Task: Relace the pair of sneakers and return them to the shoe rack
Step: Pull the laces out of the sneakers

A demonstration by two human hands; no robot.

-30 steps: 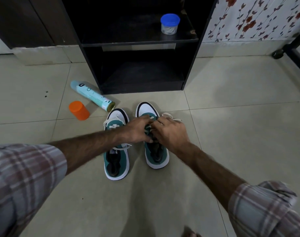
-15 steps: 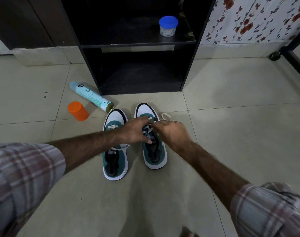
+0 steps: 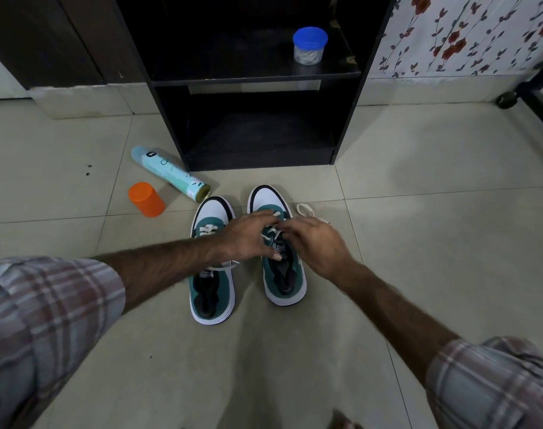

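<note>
1. Two teal-and-white sneakers stand side by side on the tiled floor (image 3: 450, 274), toes towards the dark shoe rack (image 3: 350, 113), just in front of its lowest shelf.
2. The left sneaker (image 3: 213, 292) sits slightly nearer the person; its white lace crosses the front eyelets and a loose end trails over its side.
3. The right sneaker (image 3: 284, 283) is the one being worked on — both hands meet over its tongue and eyelets.
4. The left hand (image 3: 248, 236) reaches across from the left, fingers (image 3: 264, 216) stretched over the toe end, thumb lying against the tongue; whether it pinches the lace I cannot tell.
5. The right hand (image 3: 318, 246) has its fingers curled down at the white lace (image 3: 271, 232) over the eyelets, apparently grasping it, though the fingertips are hidden.
6. A loose loop of lace (image 3: 304, 209) lies on the floor just right of the right sneaker's toe.
7. Left of the shoes a pale blue spray can (image 3: 168, 173) lies on its side, with an orange cap (image 3: 145, 199) near it.
8. On the rack's upper shelf stands a small jar with a blue lid (image 3: 310, 44).
9. Both forearms are bare — plaid sleeves (image 3: 47, 320) are rolled back.
</note>
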